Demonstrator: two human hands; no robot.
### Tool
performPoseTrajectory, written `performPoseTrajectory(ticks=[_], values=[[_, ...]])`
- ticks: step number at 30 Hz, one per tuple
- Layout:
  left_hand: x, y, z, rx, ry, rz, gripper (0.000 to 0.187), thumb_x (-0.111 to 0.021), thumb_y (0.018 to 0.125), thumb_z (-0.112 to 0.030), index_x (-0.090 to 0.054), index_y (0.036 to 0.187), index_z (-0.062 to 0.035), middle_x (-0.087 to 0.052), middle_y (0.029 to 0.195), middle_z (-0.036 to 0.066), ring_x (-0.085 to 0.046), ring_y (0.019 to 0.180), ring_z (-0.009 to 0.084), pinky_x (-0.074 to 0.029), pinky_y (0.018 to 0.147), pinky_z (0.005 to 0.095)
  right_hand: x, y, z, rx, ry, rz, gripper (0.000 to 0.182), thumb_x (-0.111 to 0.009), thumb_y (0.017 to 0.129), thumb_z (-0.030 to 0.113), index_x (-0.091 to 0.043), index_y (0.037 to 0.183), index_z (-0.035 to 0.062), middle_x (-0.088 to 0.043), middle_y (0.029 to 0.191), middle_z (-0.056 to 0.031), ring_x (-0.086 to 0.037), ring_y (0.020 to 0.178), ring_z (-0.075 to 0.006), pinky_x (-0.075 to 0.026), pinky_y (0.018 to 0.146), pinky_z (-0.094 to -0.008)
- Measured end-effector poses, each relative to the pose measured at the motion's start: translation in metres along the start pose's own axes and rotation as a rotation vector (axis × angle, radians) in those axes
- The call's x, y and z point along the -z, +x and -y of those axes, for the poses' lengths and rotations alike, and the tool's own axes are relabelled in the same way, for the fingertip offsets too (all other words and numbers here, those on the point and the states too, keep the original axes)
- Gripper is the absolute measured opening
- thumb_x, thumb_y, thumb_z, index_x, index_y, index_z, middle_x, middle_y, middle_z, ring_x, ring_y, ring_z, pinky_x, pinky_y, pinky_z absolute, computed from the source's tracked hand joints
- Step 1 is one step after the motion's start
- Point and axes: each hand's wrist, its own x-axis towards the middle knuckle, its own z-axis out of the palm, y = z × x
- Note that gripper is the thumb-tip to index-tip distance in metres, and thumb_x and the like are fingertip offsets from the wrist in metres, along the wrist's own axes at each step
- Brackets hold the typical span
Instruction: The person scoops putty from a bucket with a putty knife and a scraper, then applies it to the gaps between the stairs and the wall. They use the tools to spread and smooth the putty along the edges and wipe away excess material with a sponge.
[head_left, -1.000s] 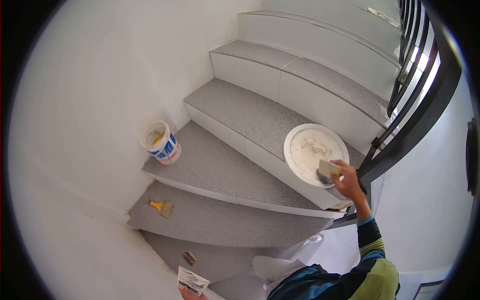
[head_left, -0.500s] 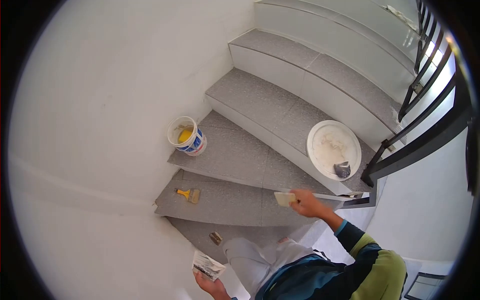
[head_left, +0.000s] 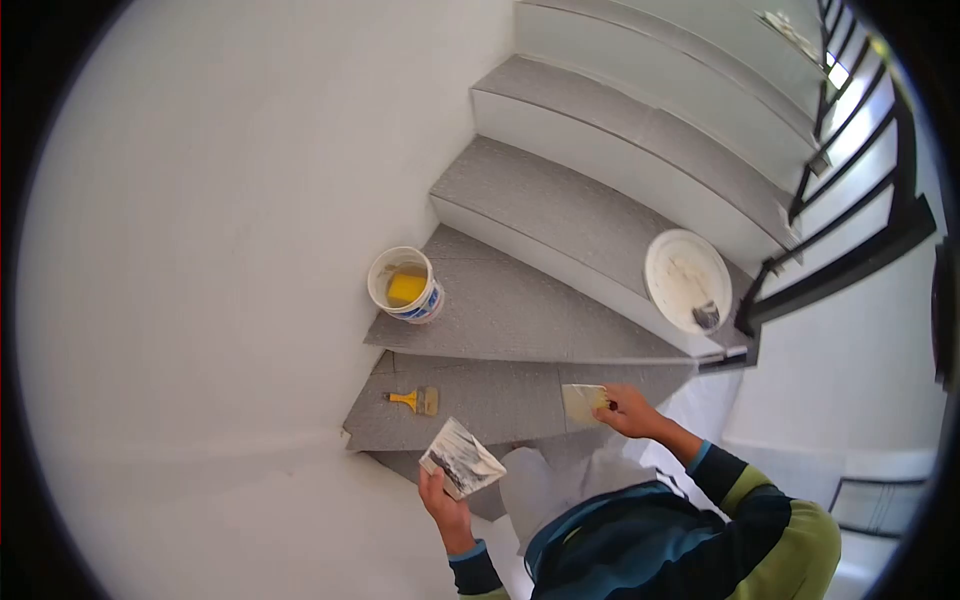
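Note:
My left hand [head_left: 443,500] is closed on the lower edge of a flat rectangular plate [head_left: 463,460] smeared with white paste and dark streaks. It is held tilted above the lower steps. Over a grey step to the right, my right hand [head_left: 630,411] grips a pale, flat-bladed putty scraper [head_left: 582,405]. Its blade points left, towards the plate but apart from it. A yellow-handled paintbrush [head_left: 414,401] lies on the step beyond my left hand.
A white bucket [head_left: 425,306] with a yellow sponge [head_left: 406,290] stands by the wall. Higher up, a round white lid [head_left: 672,315] holds pale residue and a dark scraper-like piece [head_left: 706,317]. Black railing [head_left: 835,275] borders the stairs at right.
My left hand has raised the plate up and to the right, nearer the scraper. The small brown piece on the lower step is no longer visible. The view has shifted slightly.

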Motion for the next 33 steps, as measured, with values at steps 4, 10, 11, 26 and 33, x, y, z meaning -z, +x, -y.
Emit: performPoseTrajectory(ticks=[4,10,11,26,33], values=[[-0.028,0.012,-0.042,0.04,0.031,0.128,0.035,-0.043,0.084,-0.013,-0.044,0.116,0.0035,-0.053,0.109,0.015,-0.054,0.102,0.0242,-0.044,0.089,0.0347,0.013,-0.023,0.038,-0.039,0.039,-0.03,0.023,-0.058,0.077,0.021,-0.055,0.085,-0.0004,-0.057,0.073,-0.019,-0.053,0.062,-0.033,-0.042,0.056,-0.038],[-0.042,0.053,-0.048,0.175,0.119,0.236,0.037,-0.046,0.086,-0.014,-0.044,0.119,0.0026,-0.053,0.112,0.013,-0.053,0.105,0.0218,-0.042,0.091,0.0348,0.041,-0.057,0.039,-0.204,0.113,-0.213,0.022,-0.058,0.078,0.018,-0.058,0.088,-0.0019,-0.057,0.07,-0.0106,-0.054,0.061,-0.0178,-0.042,0.055,-0.0301],[-0.054,0.057,-0.05,0.161,0.138,0.227,0.037,-0.046,0.086,-0.014,-0.044,0.119,0.0026,-0.053,0.112,0.013,-0.053,0.105,0.0218,-0.042,0.091,0.0348,0.048,-0.061,0.043,-0.233,0.086,-0.272,0.02,-0.059,0.079,0.015,-0.06,0.089,-0.0015,-0.057,0.07,-0.0055,-0.053,0.062,-0.0122,-0.043,0.056,-0.0271],[-0.204,0.127,0.001,0.459,0.265,0.321,0.033,-0.041,0.087,-0.013,-0.046,0.118,0.0002,-0.055,0.11,0.009,-0.055,0.102,0.0194,-0.042,0.09,0.031,0.097,-0.015,-0.056,-0.48,0.582,-0.63,0.016,-0.059,0.078,0.014,-0.06,0.085,-0.0011,-0.059,0.077,-0.0022,-0.054,0.069,-0.0106,-0.045,0.063,-0.0264],[-0.289,0.167,0.05,0.586,0.368,0.404,0.034,-0.04,0.092,-0.021,-0.046,0.119,-0.0006,-0.055,0.111,0.011,-0.054,0.104,0.0218,-0.044,0.089,0.0358,0.124,0.019,-0.12,-0.583,0.151,-0.625,0.019,-0.053,0.077,0.015,-0.053,0.078,-0.0035,-0.055,0.074,-0.0215,-0.055,0.07,-0.038,-0.041,0.059,-0.0433]])
